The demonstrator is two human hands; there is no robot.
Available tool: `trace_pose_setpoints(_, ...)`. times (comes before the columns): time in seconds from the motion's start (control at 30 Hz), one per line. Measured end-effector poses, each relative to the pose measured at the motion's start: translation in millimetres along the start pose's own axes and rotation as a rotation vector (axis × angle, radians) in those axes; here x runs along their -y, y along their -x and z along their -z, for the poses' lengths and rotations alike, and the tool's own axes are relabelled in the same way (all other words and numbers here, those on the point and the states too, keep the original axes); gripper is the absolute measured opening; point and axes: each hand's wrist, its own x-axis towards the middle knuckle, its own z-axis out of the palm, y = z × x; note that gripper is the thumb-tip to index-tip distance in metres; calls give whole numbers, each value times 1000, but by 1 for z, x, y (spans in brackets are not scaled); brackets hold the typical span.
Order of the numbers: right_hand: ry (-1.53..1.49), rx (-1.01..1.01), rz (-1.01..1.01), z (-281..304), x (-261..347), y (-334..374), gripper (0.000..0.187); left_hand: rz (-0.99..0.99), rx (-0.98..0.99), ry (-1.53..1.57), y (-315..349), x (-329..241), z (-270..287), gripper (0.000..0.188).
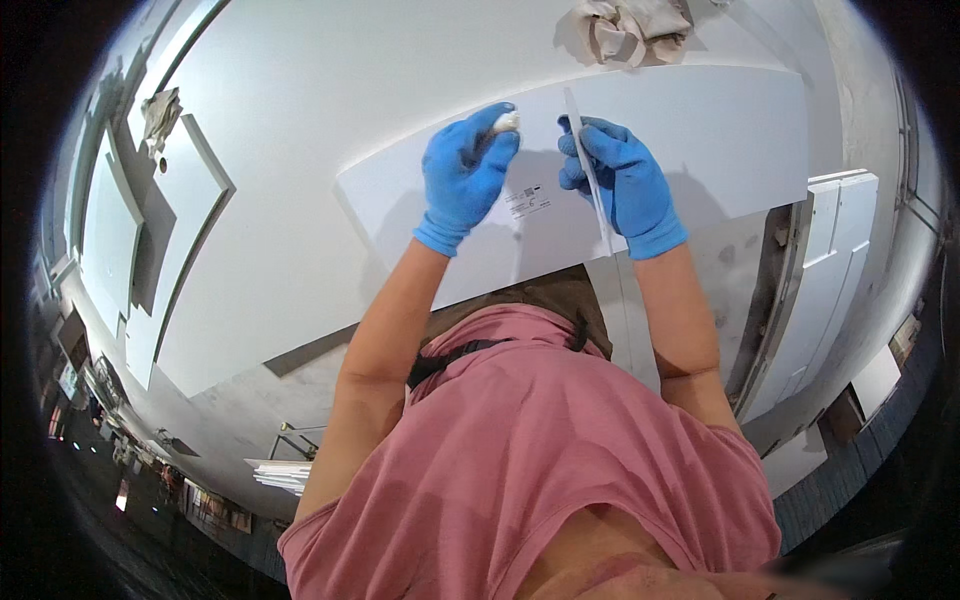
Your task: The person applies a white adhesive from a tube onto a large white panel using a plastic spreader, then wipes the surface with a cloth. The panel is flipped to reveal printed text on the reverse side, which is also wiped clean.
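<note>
A thin white strip [590,175] stands on edge across the white panel [720,140], gripped by the blue-gloved right hand [620,180] near the panel's far edge. The left hand [465,175], just beside it, pinches a small white wad [507,121] against the panel. The panel lies on the white bench [300,150]. A crumpled rag [625,28] sits beyond its far edge, with bare bench on the left.

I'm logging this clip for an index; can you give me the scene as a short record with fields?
left hand: blue-gloved left hand pinches a small white wad
right hand: blue-gloved right hand holds a thin white strip on edge
surface: both over a white panel bearing a small printed label
nearby: crumpled cloth beyond the panel
</note>
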Motion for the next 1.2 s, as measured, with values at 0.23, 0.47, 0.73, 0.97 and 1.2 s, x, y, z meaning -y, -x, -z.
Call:
trace_pose_setpoints(0.23,-115,59,60,-37,-11,15,33,58,-76,242,13,-42,7,32)
trace_pose_setpoints(0.47,-118,140,91,-49,-10,23,33,65,-65,273,13,-57,16,31)
trace_pose_setpoints(0.73,-14,62,86,-58,-11,25,35,47,-80,231,18,-48,19,32)
trace_pose_setpoints(0.97,59,17,88,-55,-14,21,34,-105,-53,58,11,-40,26,35)
trace_pose_setpoints(1.2,269,-137,204,-26,4,12,30,57,-63,113,-1,-18,24,29)
